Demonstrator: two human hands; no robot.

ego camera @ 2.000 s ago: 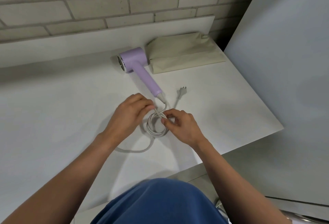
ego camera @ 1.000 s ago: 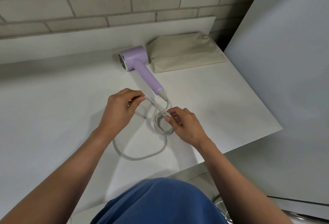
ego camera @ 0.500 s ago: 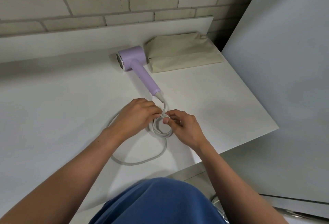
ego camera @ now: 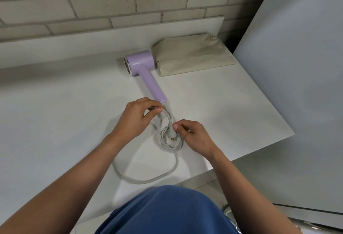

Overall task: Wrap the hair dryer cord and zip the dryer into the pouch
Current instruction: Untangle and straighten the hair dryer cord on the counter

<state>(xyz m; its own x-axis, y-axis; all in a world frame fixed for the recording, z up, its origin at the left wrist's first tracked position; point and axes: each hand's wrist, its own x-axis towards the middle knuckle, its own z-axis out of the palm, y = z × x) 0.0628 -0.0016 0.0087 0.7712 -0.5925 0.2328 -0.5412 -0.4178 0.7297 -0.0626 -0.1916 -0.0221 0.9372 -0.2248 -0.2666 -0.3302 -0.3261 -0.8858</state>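
Head view: left hand (ego camera: 135, 120) pinches the cord (ego camera: 168, 119) beside the hair dryer (ego camera: 146, 77), right hand (ego camera: 196, 137) pinches the coil (ego camera: 163, 145). Best to pin that coil while winding in the slack loop (ego camera: 148, 180) snugly.

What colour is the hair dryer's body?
Pale lilac: the hair dryer shows it plainly in the head view, with a silver ring at its end.

Lilac T-shaped hair dryer (ego camera: 141, 62): moulded plastic, smooth, satin sheen. Ring (ego camera: 128, 66) on its end face: bright, metallic, glossy. Pale grey cord (ego camera: 148, 180): smooth rubbery sheath, matt. Beige rectangular pouch (ego camera: 191, 55): woven cloth, matt, creased. White desk (ego camera: 55, 113): smooth, matt, faintly scuffed. Pale brick wall (ego camera: 92, 5): rough, chalky. Blue garment (ego camera: 167, 213): soft matt cloth.
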